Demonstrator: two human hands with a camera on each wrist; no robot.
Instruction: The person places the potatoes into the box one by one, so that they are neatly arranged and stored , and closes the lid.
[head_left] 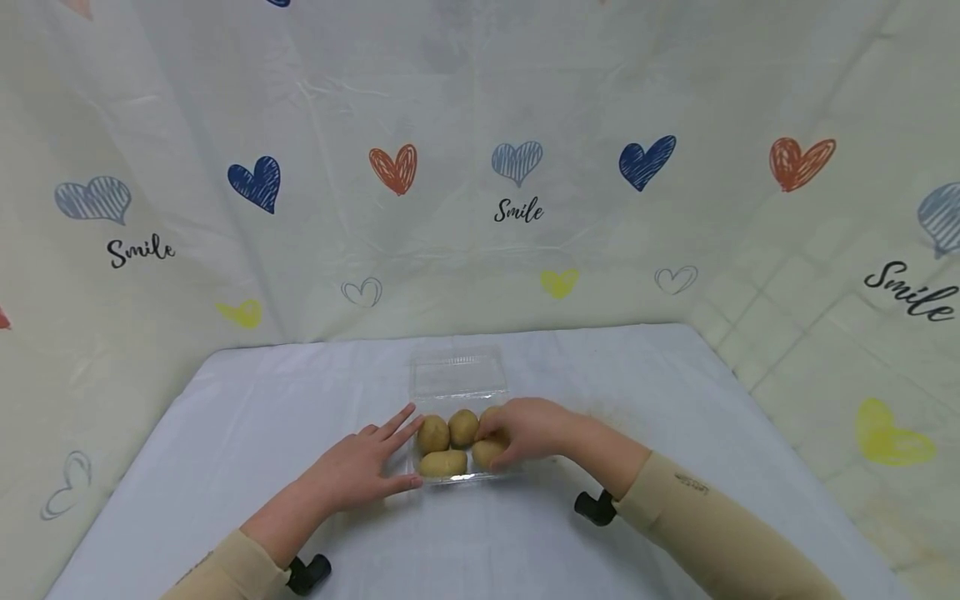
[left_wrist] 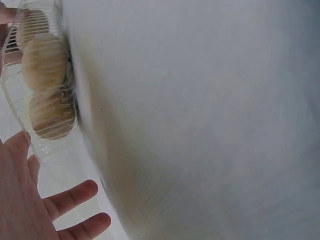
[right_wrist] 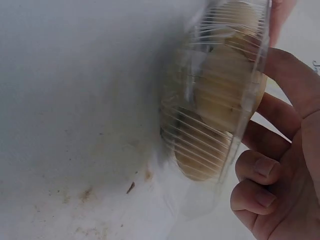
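Note:
A clear plastic clamshell box [head_left: 459, 480] lies with its lid [head_left: 459, 372] folded back, and several potatoes [head_left: 443, 464] fill its base. My right hand [head_left: 534, 427] reaches in at the right side and grips the front right potato [head_left: 487, 453] between thumb and fingers. Through the ribbed wall in the right wrist view, that potato [right_wrist: 220, 92] appears close against the fingers. My left hand [head_left: 358, 467] has its fingers spread, with thumb and fingertips at the box's left edge. In the left wrist view, the left hand [left_wrist: 22, 200] holds no potato.
White cloth [head_left: 300, 400] covers the table under the box. Crumbs of dirt [right_wrist: 87, 194] lie on it near the box's right side. Behind stands a pale curtain [head_left: 450, 242] printed with hearts. Black wrist cameras [head_left: 596, 507] hang below both forearms.

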